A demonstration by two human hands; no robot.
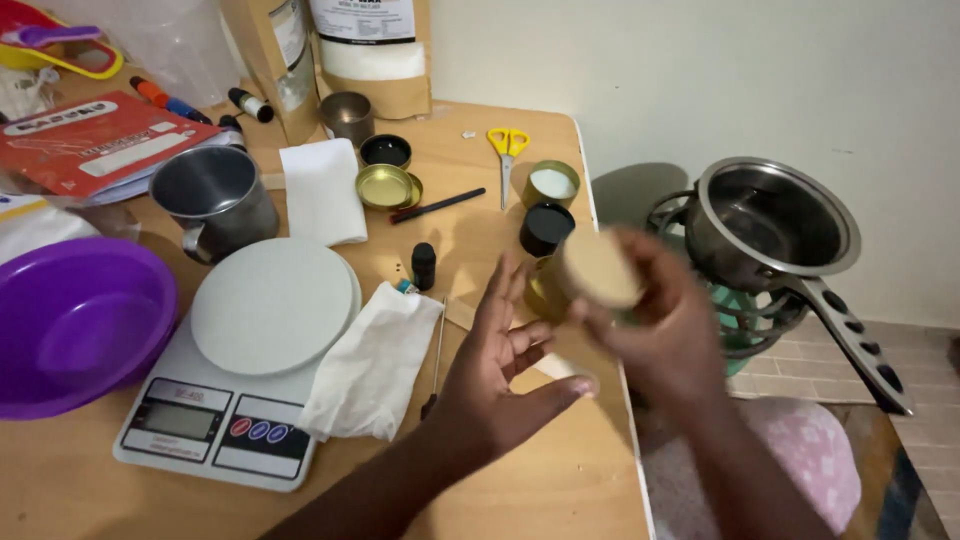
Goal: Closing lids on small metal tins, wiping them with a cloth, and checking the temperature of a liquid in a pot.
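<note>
Two hands over worktop (pixel 560 480) edge: right hand (pixel 660 320) gripping filled gold tin (pixel 597 268), left hand (pixel 500 370) open; possibly spilling if tilted.

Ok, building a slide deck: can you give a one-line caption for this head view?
Right hand holds a small round tin above a wooden table, left hand open beside a kitchen scale.
</note>
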